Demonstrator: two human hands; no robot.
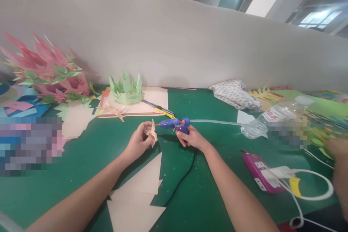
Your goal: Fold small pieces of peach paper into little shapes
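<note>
In the head view my right hand [191, 137] is wrapped round the handle of a blue hot glue gun [171, 124], its nozzle pointing left. A long clear glue stick [217, 121] sticks out of the gun's back. My left hand [140, 138] pinches a small folded piece of peach paper [153, 136], and the nozzle tip is right at its upper part; whether they touch I cannot tell. Below my hands lie peach paper cut-outs [138, 192] with pointed edges. Behind them a light green paper crown [127, 90] stands on stacked paper sheets [156, 98].
A yellow utility knife [164, 111] lies behind the gun. Pink and green paper crowns [51, 69] are piled at left. At right are a plastic bottle [282, 114], a patterned cloth [232, 92], a magenta power strip [261, 172] with white cables, and another person's arm [341, 170].
</note>
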